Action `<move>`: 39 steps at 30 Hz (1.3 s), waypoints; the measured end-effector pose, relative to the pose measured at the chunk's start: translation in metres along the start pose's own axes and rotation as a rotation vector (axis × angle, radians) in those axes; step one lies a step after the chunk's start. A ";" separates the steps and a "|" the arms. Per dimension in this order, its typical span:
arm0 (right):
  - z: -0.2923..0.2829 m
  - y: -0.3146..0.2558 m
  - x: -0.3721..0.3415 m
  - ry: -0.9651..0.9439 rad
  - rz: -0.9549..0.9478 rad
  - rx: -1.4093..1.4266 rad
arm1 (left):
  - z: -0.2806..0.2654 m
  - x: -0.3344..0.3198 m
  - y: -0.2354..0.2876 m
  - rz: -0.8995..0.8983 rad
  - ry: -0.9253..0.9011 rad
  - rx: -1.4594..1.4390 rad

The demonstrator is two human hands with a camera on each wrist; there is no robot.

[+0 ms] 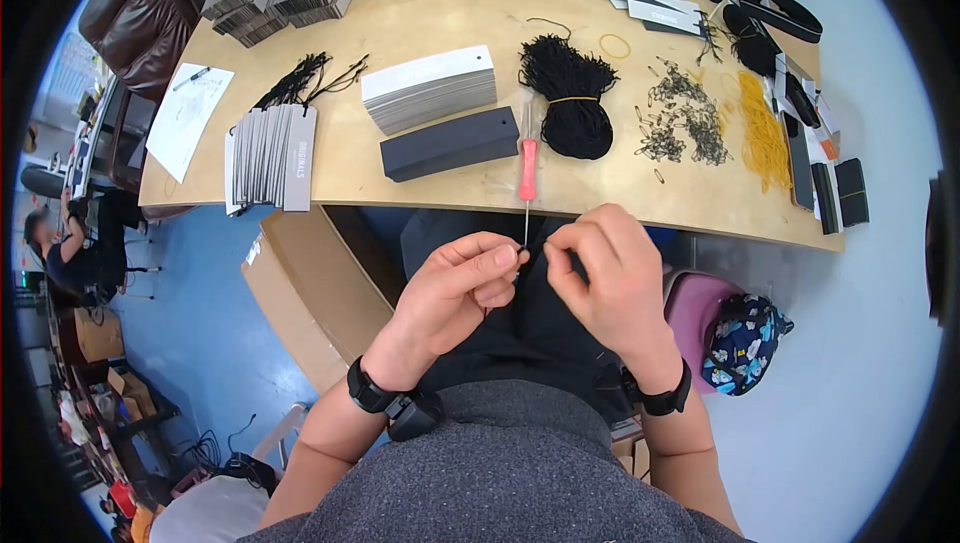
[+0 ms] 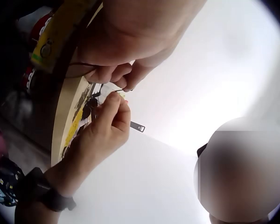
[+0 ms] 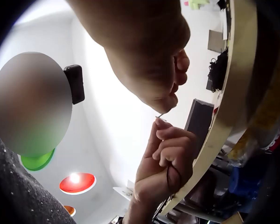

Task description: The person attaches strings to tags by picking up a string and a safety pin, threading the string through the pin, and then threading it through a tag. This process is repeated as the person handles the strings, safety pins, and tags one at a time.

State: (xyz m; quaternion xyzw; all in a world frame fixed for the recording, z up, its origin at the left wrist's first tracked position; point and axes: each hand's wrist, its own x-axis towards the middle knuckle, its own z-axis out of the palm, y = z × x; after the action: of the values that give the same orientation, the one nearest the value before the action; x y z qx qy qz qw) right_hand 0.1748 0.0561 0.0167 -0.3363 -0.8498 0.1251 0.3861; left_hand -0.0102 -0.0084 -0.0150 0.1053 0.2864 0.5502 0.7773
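Over the lap, just off the table's front edge, my left hand (image 1: 457,288) and right hand (image 1: 612,278) face each other with fingertips close. The left hand grips a thin black cord (image 3: 168,176); a loop of it hangs out by the palm in the right wrist view. Between the fingertips of both hands runs a short thin dark strand (image 2: 119,90), which the right thumb and finger pinch. Its exact kind is too small to tell. A pink-handled tool (image 1: 528,171) lies at the table edge, its thin metal shaft reaching toward the left fingertips.
On the wooden table (image 1: 440,3) sit stacked white tags (image 1: 430,88), a dark tag stack (image 1: 450,145), corded grey tags (image 1: 270,158), a bundle of black cords (image 1: 575,123), scattered safety pins (image 1: 685,118) and yellow rubber bands (image 1: 762,133). A cardboard box (image 1: 310,293) stands below.
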 end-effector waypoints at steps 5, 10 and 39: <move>0.002 -0.012 -0.006 -0.110 0.090 0.139 | 0.008 0.005 -0.005 0.266 0.075 0.355; -0.006 -0.013 -0.007 -0.241 0.394 0.436 | 0.015 0.000 0.003 0.882 0.062 1.448; -0.016 -0.001 0.010 -0.206 -0.185 0.108 | 0.020 -0.008 0.019 0.075 -0.017 0.664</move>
State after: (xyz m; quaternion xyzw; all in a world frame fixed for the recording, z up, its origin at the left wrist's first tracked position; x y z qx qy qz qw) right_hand 0.1813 0.0614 0.0334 -0.2206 -0.9044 0.1685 0.3242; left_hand -0.0158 -0.0056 0.0126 0.3678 0.4396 0.4543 0.6820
